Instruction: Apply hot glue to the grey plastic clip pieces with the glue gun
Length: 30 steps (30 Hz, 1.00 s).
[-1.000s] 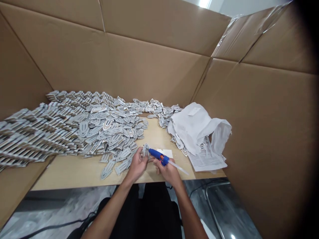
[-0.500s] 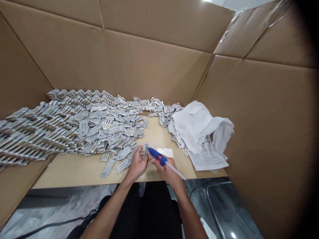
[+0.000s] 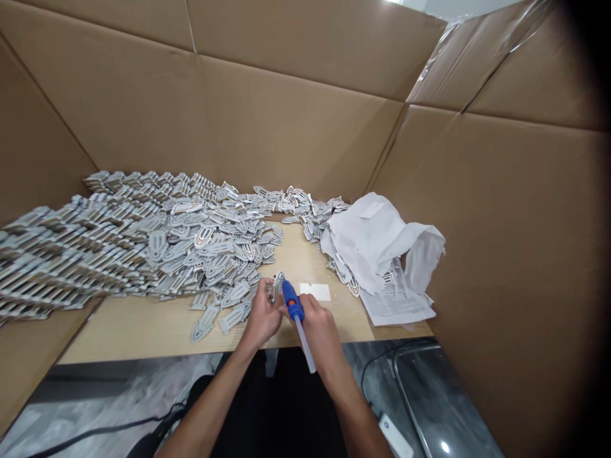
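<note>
My left hand (image 3: 264, 315) pinches a small grey clip-shaped piece (image 3: 277, 283) upright above the wooden table (image 3: 143, 327). My right hand (image 3: 317, 327) is wrapped round a blue glue gun (image 3: 292, 302), whose nozzle sits against the piece. A white glue stick (image 3: 304, 346) sticks out of the gun's back, over my wrist. A large pile of the same grey pieces (image 3: 143, 235) lies just left of and behind my hands. A few loose pieces (image 3: 219, 318) lie right beside my left hand.
Tall cardboard walls (image 3: 296, 121) close in the table at the back and on both sides. Crumpled white paper (image 3: 382, 245) with printed sheets lies at the right. A small white card (image 3: 315, 291) lies behind my hands. A dark marbled floor and a cable show below the table edge.
My right hand has turned the glue gun, so the glue stick now points back toward me instead of out to the right. The left hand keeps the piece in nearly the same spot.
</note>
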Each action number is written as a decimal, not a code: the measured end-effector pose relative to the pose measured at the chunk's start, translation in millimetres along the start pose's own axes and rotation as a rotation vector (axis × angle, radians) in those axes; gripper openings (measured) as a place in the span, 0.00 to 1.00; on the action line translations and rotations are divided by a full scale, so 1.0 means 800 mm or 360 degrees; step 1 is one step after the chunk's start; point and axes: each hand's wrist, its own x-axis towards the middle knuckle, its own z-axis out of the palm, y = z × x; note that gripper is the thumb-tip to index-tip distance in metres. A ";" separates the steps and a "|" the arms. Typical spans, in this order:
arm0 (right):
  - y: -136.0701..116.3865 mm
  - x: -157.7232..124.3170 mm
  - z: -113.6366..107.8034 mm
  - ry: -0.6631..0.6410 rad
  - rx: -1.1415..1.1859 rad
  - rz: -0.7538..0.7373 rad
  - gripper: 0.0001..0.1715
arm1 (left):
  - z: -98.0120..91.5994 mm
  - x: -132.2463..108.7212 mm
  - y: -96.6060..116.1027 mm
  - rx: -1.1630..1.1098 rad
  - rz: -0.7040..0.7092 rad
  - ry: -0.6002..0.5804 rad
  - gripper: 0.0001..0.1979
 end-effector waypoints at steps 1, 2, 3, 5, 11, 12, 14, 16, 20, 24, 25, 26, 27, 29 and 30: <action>-0.002 0.000 -0.001 0.0049 -0.0024 0.0019 0.07 | 0.001 -0.001 0.002 -0.0053 -0.0006 0.0003 0.19; -0.002 0.000 -0.004 0.0113 -0.0002 0.0037 0.09 | 0.003 -0.001 0.005 -0.0105 -0.0005 -0.0009 0.19; -0.001 0.001 -0.007 0.0175 0.0062 0.0048 0.10 | 0.004 -0.002 0.008 -0.0162 -0.0008 -0.0031 0.20; 0.005 0.003 -0.014 0.0267 0.0257 0.0072 0.14 | 0.006 -0.002 0.015 -0.0273 -0.0035 -0.0069 0.20; 0.032 0.000 -0.038 0.0239 0.0667 0.0357 0.23 | 0.003 -0.003 0.029 -0.0286 -0.0073 0.0108 0.18; 0.036 -0.002 -0.041 0.0202 0.0691 0.0353 0.23 | 0.002 -0.003 0.030 -0.0275 -0.0059 0.0103 0.18; 0.042 -0.006 -0.043 0.0115 0.0731 0.0300 0.23 | 0.001 -0.004 0.028 -0.0242 -0.0043 0.0079 0.17; 0.045 -0.007 -0.042 0.0018 0.0760 0.0224 0.23 | 0.002 -0.005 0.026 -0.0205 -0.0061 0.0063 0.18; 0.045 -0.007 -0.035 -0.0107 0.0794 0.0124 0.23 | 0.005 -0.007 0.022 -0.0237 -0.0126 -0.0080 0.18; 0.042 -0.005 -0.031 -0.0163 0.0805 0.0077 0.23 | 0.007 -0.008 0.023 -0.0371 -0.0239 -0.0073 0.20; 0.041 -0.004 -0.030 -0.0171 0.0805 0.0069 0.23 | 0.007 -0.008 0.023 -0.0404 -0.0273 -0.0060 0.20; 0.041 -0.004 -0.030 -0.0180 0.0805 0.0064 0.23 | 0.007 -0.008 0.022 -0.0425 -0.0303 -0.0057 0.20; 0.041 -0.003 -0.030 -0.0191 0.0804 0.0065 0.23 | 0.007 -0.008 0.021 -0.0427 -0.0321 -0.0065 0.19; 0.042 -0.003 -0.030 -0.0203 0.0798 0.0083 0.22 | 0.005 -0.008 0.018 -0.0373 -0.0296 -0.0110 0.16; 0.042 -0.003 -0.030 -0.0209 0.0794 0.0093 0.22 | 0.005 -0.008 0.017 -0.0326 -0.0258 -0.0136 0.15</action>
